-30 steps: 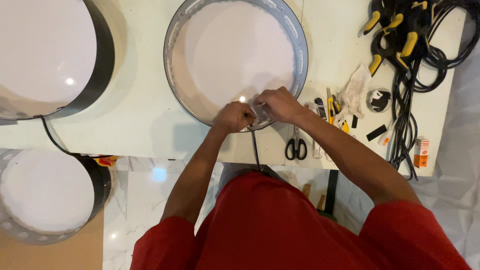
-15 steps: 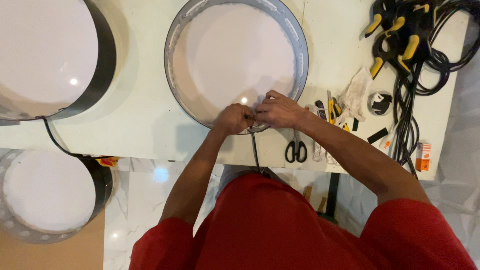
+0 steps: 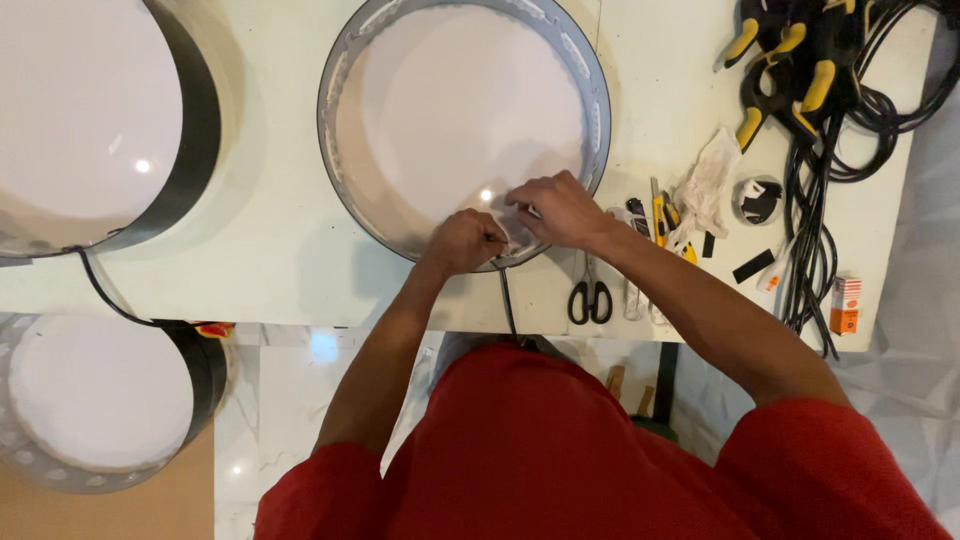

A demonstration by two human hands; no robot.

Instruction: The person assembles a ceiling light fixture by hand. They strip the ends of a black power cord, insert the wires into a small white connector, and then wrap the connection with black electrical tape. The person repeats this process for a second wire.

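Observation:
A round light housing with a grey metal rim (image 3: 338,150) and a white inner face lies on the pale table (image 3: 270,250). My left hand (image 3: 463,240) and my right hand (image 3: 555,208) meet at its near rim. Both pinch something small and pale there, which the fingers mostly hide. A thin black wire (image 3: 508,305) runs from that spot down over the table edge toward me.
Black scissors (image 3: 589,295), yellow-handled cutters (image 3: 662,215), a crumpled white rag (image 3: 708,185), a tape roll (image 3: 758,198), yellow-and-black clamps (image 3: 790,60), coiled black cables (image 3: 850,130) and a small orange box (image 3: 846,305) lie at right. Two more round housings, one (image 3: 90,120) on the table and one (image 3: 95,400) on the floor, sit at left.
My hands have stayed at the near rim with only small finger movements. The view has shifted slightly.

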